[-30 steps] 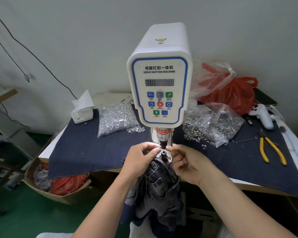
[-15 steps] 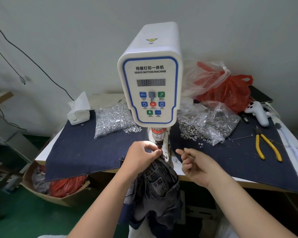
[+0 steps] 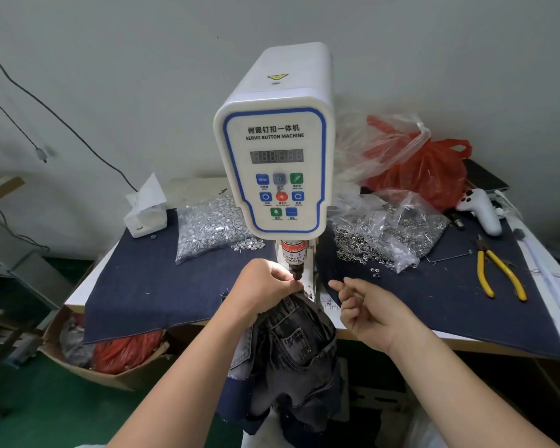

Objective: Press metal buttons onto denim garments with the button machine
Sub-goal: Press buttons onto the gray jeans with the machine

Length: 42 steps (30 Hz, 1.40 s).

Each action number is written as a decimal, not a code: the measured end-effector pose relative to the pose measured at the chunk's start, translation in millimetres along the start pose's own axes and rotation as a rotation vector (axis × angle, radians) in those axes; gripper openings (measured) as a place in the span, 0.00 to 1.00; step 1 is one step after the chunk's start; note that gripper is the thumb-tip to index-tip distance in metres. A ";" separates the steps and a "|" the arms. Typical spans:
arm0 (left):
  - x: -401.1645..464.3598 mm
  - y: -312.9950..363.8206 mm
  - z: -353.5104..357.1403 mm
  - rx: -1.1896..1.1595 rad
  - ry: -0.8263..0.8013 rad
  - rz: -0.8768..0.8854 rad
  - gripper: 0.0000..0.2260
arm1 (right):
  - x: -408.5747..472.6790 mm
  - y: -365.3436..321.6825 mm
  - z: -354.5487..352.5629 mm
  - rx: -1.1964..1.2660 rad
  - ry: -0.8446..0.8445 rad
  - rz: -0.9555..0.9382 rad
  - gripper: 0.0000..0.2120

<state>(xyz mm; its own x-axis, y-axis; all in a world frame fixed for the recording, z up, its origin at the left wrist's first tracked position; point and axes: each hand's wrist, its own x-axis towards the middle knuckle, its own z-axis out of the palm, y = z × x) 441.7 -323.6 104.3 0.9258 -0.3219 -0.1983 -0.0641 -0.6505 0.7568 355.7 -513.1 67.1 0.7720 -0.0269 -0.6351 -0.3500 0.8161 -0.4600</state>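
The white servo button machine [image 3: 274, 147] stands mid-table, its dark punch head [image 3: 295, 270] pointing down. A dark washed denim garment [image 3: 293, 347] hangs from under the punch over the table's front edge. My left hand [image 3: 262, 291] grips the garment's top edge right at the punch. My right hand [image 3: 367, 310] hovers to the right of the machine, apart from the garment, fingers loosely curled and holding nothing. One clear bag of silver buttons [image 3: 212, 226] lies left of the machine, and another bag of metal rings [image 3: 390, 234] lies right of it.
Dark blue denim cloth [image 3: 149, 286] covers the table. Yellow-handled pliers [image 3: 498, 274], a white handle-shaped device [image 3: 480, 210] and a red plastic bag [image 3: 424, 171] sit at the right. A tissue box [image 3: 146, 211] stands back left. A cardboard box [image 3: 110, 354] with red bags sits below left.
My right hand has let go at the punch and drawn back to the right. My left hand stays on the garment at the punch.
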 end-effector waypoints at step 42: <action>-42.1 -49.5 -4.3 -0.798 -0.487 0.044 0.19 | -37.4 -35.7 5.2 -1.363 -0.475 -0.148 0.09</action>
<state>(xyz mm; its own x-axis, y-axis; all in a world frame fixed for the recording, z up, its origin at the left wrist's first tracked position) 407.5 -274.8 77.9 0.6587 -0.7054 -0.2616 0.3461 -0.0246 0.9379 342.1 -538.3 110.5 0.8502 0.3502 -0.3930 -0.2667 -0.3571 -0.8952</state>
